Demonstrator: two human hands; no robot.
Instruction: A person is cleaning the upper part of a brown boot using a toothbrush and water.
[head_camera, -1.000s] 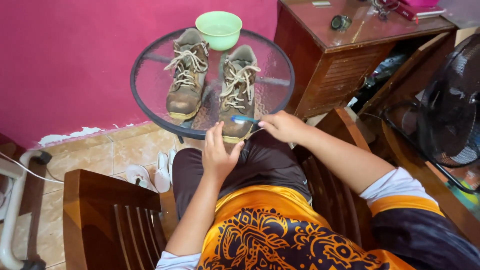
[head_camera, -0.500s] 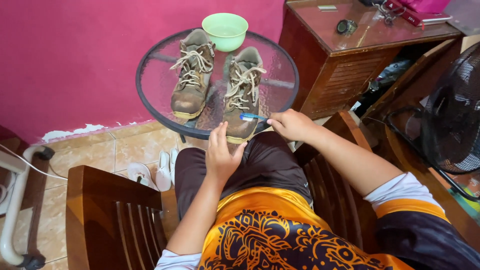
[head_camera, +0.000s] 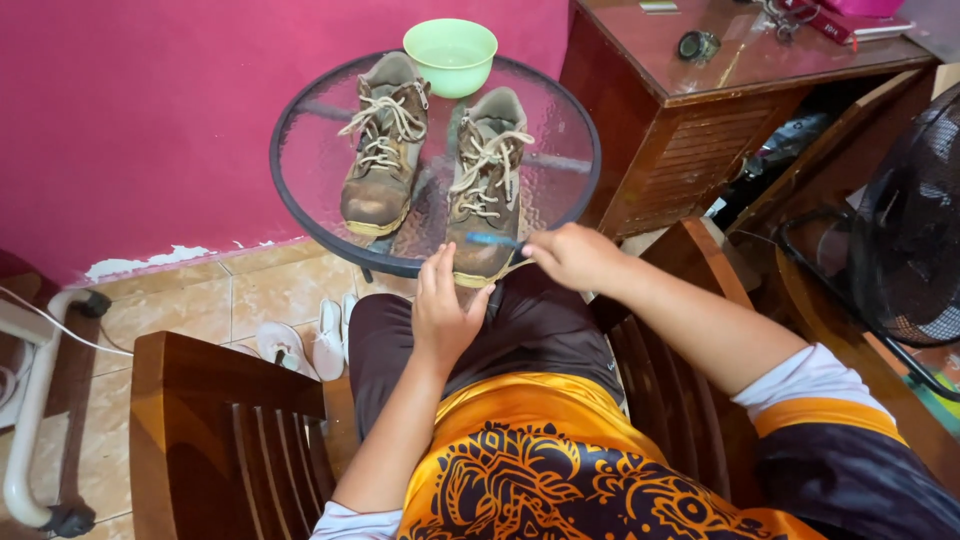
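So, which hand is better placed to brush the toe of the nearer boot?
Right. The right hand holds the toothbrush over that boot's toe; the left hand is empty.

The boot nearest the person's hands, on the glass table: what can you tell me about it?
The boot is a worn brown ankle boot, leather or suede by its look, with pale laces tied loosely up the front and a yellowish sole edge. It stands upright on the round glass table, toe toward the person, beside its mate. Its toe sits at the table's near rim. The right hand holds a blue toothbrush with its head over the toe. The left hand is at the toe; whether it touches is unclear.
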